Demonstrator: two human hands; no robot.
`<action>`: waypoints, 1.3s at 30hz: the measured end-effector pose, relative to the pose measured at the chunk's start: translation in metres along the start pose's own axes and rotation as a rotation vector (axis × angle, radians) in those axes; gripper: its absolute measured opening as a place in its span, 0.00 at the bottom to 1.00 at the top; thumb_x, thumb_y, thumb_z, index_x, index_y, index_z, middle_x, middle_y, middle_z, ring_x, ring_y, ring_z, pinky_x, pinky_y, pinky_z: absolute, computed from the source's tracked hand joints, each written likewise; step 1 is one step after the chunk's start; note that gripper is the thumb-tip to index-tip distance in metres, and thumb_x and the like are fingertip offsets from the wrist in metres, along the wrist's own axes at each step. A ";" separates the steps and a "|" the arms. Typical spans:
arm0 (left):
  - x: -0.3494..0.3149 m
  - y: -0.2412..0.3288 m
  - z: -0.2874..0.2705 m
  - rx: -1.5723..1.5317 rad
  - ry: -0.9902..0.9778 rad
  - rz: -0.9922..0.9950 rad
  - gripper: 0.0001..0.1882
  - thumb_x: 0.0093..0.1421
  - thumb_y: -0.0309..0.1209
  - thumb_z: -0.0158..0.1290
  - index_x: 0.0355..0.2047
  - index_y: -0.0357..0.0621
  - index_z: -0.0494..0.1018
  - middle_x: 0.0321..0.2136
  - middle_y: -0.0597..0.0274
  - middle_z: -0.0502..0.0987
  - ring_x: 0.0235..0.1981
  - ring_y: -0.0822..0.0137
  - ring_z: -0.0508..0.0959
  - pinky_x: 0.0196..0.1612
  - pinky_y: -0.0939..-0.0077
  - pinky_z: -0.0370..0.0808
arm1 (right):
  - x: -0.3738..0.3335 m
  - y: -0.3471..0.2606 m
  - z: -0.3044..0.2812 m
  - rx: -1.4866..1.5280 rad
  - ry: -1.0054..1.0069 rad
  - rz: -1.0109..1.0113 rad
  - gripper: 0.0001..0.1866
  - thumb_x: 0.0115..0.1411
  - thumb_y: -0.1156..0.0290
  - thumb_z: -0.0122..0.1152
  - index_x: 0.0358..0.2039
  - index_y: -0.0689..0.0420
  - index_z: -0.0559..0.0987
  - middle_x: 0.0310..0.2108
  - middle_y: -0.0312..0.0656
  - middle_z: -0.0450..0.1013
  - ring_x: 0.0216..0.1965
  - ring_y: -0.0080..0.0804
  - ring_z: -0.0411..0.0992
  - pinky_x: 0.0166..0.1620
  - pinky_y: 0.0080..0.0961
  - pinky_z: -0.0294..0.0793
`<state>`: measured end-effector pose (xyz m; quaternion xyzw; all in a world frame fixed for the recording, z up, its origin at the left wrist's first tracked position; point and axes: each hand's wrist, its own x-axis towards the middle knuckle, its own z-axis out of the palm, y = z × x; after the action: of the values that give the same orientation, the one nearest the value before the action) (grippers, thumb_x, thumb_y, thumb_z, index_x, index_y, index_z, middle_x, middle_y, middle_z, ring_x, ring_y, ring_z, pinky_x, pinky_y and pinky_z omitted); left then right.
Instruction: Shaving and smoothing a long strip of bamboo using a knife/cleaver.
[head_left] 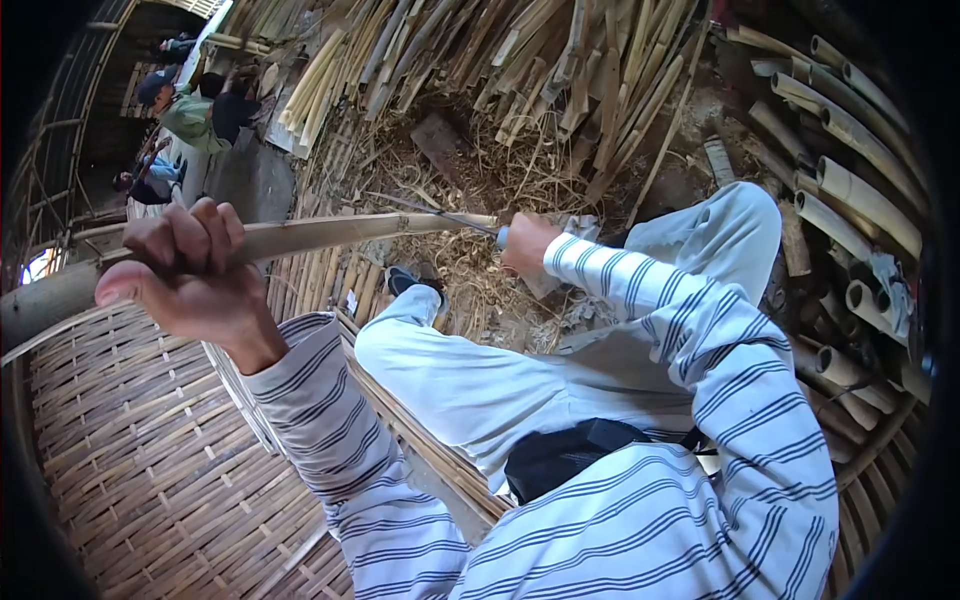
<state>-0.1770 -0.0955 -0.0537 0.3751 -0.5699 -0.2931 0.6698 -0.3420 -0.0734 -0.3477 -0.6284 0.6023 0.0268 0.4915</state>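
My left hand (200, 275) is wrapped round a long split bamboo pole (345, 229), which runs from the left edge toward the middle of the view. My right hand (528, 243) is closed on the pale blue-grey handle of a knife (425, 209). Its thin dark blade points left and crosses the bamboo close to the pole's far end, just left of my right hand. Whether the edge bites into the bamboo cannot be made out. Beneath the blade, curled bamboo shavings (480, 280) cover the ground.
Split bamboo strips (560, 50) are heaped ahead. Cut bamboo tubes (868, 205) are stacked at the right. A woven bamboo mat (150, 440) spreads at the lower left. Several people (195, 115) sit at the far left. My bent legs (480, 385) flank the shavings.
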 end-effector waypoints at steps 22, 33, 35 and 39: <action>0.020 -0.012 0.017 -0.126 -0.188 0.030 0.30 0.60 0.62 0.31 0.14 0.53 0.49 0.09 0.74 0.45 0.09 0.78 0.44 0.12 0.81 0.45 | 0.016 0.029 0.036 0.022 0.062 0.042 0.17 0.51 0.65 0.54 0.35 0.66 0.75 0.34 0.57 0.73 0.38 0.45 0.74 0.45 0.36 0.73; 0.021 -0.011 0.023 -0.061 -0.183 -0.008 0.31 0.59 0.64 0.31 0.14 0.51 0.49 0.10 0.73 0.47 0.10 0.78 0.47 0.12 0.83 0.48 | -0.010 0.018 0.007 0.992 -0.557 0.173 0.07 0.50 0.75 0.54 0.17 0.59 0.70 0.09 0.31 0.58 0.10 0.24 0.59 0.15 0.24 0.59; 0.023 -0.011 0.018 -0.081 -0.207 -0.006 0.31 0.59 0.64 0.31 0.14 0.51 0.49 0.10 0.73 0.46 0.10 0.77 0.46 0.12 0.82 0.47 | 0.005 0.050 0.042 0.907 -0.440 0.065 0.08 0.48 0.73 0.54 0.17 0.63 0.72 0.13 0.40 0.66 0.12 0.29 0.65 0.17 0.29 0.65; 0.016 -0.011 0.016 -0.136 -0.241 -0.032 0.31 0.58 0.64 0.31 0.15 0.52 0.49 0.10 0.72 0.45 0.11 0.77 0.44 0.13 0.80 0.45 | 0.037 0.065 0.058 0.352 -0.205 0.021 0.18 0.44 0.66 0.52 0.25 0.72 0.76 0.29 0.58 0.74 0.29 0.47 0.76 0.34 0.35 0.74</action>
<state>-0.1892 -0.1173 -0.0530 0.3002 -0.6189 -0.3846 0.6155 -0.3504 -0.0489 -0.4392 -0.5205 0.5510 -0.0102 0.6522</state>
